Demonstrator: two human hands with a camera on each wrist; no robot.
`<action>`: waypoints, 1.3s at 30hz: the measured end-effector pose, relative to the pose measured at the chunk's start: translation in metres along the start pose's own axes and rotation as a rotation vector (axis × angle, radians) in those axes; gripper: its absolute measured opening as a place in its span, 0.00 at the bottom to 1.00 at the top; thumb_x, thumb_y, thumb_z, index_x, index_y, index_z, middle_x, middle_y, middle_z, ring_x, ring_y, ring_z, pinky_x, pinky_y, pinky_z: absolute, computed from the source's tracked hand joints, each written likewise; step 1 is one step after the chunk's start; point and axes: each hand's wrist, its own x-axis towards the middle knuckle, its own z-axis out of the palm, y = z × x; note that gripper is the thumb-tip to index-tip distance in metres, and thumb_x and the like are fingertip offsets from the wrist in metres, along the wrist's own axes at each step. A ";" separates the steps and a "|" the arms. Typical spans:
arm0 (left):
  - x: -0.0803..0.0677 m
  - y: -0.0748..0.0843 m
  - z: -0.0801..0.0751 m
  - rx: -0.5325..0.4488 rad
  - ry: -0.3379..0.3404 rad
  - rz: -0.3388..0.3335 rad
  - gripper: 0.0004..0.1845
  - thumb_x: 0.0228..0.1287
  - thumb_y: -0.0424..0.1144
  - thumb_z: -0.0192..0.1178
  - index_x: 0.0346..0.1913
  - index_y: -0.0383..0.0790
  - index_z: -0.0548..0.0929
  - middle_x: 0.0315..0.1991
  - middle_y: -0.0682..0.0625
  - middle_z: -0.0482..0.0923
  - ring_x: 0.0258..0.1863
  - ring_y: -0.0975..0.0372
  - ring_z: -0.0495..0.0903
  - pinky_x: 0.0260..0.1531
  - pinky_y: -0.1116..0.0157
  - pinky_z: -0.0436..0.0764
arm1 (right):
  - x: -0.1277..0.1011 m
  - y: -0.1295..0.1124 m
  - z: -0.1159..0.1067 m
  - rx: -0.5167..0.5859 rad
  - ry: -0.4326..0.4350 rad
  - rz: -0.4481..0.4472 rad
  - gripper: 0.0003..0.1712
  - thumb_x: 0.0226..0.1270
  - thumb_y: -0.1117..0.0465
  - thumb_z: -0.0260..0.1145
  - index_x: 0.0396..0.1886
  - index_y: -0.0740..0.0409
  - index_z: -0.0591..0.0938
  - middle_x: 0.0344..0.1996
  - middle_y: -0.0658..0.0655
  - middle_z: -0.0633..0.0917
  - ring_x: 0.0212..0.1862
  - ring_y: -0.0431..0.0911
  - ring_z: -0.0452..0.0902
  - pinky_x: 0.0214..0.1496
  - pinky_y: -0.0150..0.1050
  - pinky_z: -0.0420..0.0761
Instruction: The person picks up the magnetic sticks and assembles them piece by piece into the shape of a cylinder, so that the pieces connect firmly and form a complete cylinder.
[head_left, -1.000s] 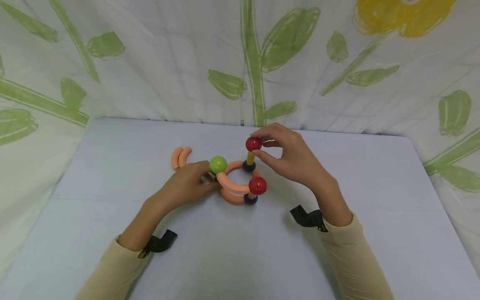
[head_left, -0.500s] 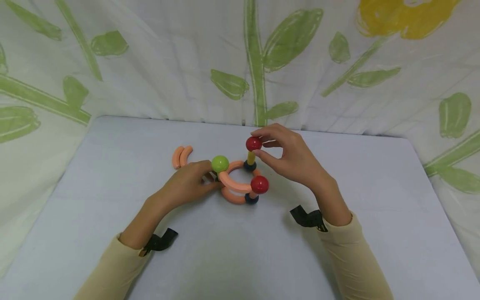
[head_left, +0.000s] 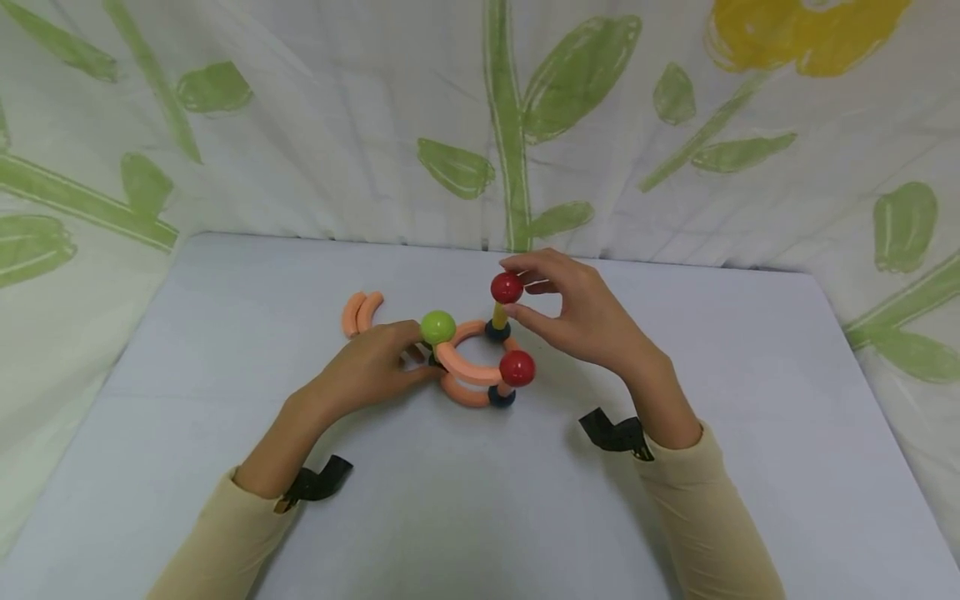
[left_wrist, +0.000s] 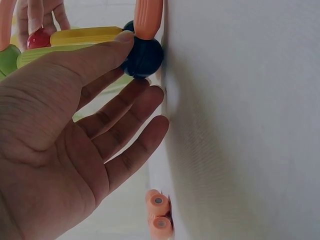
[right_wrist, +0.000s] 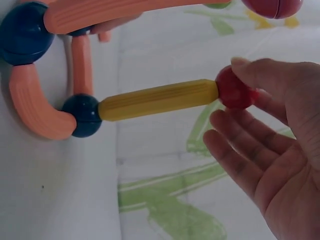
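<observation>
A toy frame of balls and rods stands on the table, its curved orange rods (head_left: 467, 393) forming a ring low down. My left hand (head_left: 378, 362) grips a dark blue ball (left_wrist: 144, 57) at the ring's left, thumb against it. Above that ball, a light green rod (left_wrist: 37, 56) leads to a green ball (head_left: 438, 327). My right hand (head_left: 577, 308) pinches a red ball (right_wrist: 234, 87) between thumb and fingers. This ball sits on a yellow rod (right_wrist: 159, 100) standing on another blue ball (right_wrist: 81, 115). A second red ball (head_left: 517, 368) ends the upper curved rod (head_left: 468, 367).
Two loose curved orange rods (head_left: 362, 314) lie side by side behind my left hand. The white table (head_left: 480, 517) ends at the back against a white cloth (head_left: 315, 150) with painted green leaves and a yellow flower.
The view shifts very slightly. Both hands keep their holds, and the toy frame stays in place.
</observation>
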 end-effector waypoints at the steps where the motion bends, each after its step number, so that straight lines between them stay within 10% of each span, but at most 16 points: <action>1: 0.000 0.000 0.000 -0.007 -0.001 0.003 0.15 0.62 0.41 0.79 0.48 0.43 0.87 0.45 0.50 0.91 0.45 0.59 0.91 0.47 0.58 0.88 | -0.001 -0.001 -0.001 -0.002 -0.013 0.009 0.32 0.66 0.63 0.78 0.69 0.59 0.79 0.59 0.56 0.86 0.59 0.47 0.85 0.64 0.48 0.86; 19: 0.006 0.005 0.005 -0.014 -0.036 0.021 0.15 0.65 0.45 0.76 0.51 0.44 0.87 0.46 0.51 0.91 0.47 0.60 0.89 0.51 0.59 0.87 | -0.047 -0.009 -0.025 -0.224 -0.192 0.234 0.32 0.71 0.59 0.74 0.72 0.58 0.78 0.67 0.58 0.83 0.66 0.57 0.81 0.69 0.59 0.81; 39: -0.013 0.001 -0.008 0.052 -0.029 -0.040 0.16 0.63 0.45 0.77 0.49 0.44 0.86 0.42 0.53 0.88 0.44 0.61 0.85 0.50 0.58 0.84 | -0.072 -0.014 0.082 -0.170 -0.009 0.177 0.15 0.59 0.54 0.83 0.42 0.48 0.86 0.39 0.48 0.83 0.35 0.41 0.80 0.36 0.32 0.81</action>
